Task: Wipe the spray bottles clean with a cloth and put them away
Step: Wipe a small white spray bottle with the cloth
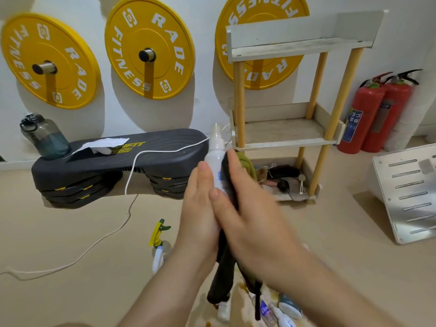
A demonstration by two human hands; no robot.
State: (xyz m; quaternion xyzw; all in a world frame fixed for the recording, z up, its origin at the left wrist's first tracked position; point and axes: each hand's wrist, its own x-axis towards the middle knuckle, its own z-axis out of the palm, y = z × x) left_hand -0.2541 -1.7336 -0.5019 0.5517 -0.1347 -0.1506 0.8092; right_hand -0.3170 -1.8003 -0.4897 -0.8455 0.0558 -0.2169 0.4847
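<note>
Head view: white plastic spray bottle (215,161) held upright at centre, long axis running 6 to 12 o'clock, nozzle up. Gripped low by left hand (200,208), fingers seemingly curled round it, though blurred. At 3 o'clock, right hand (245,208), fingers straight, pressing dark cloth (227,178) flat against bottle's side. Wiping stroke likely along that axis.
</note>
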